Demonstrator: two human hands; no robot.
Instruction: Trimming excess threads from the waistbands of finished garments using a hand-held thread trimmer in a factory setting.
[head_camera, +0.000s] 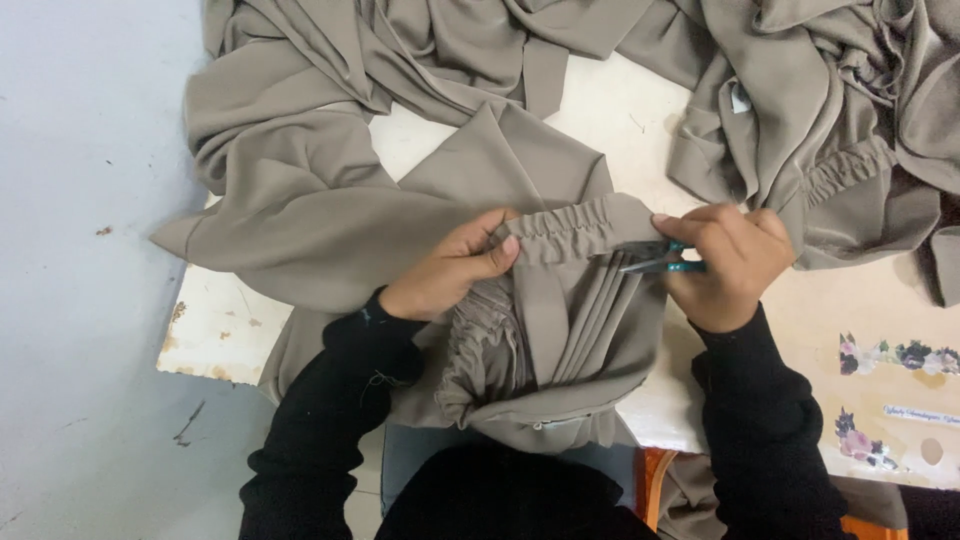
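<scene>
gathered elastic band (580, 228) of the taupe garment runs left-right between the hands, over the near table (620, 110) edge. left hand (450, 268) pinches its left end; right hand (728, 262) closed on teal snips (655, 260), blades pointing left at the band's right end, nearer the cut point.

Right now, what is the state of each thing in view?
Left hand: pinching the elastic band.
Right hand: closed on the thread snips.
Thread snips: blades at the band's edge.
Gathered elastic band: stretched flat between the hands.
Taupe garment: pleated, hanging over the table edge.
Fabric pile: crumpled.
White table: paint chipped.
</scene>
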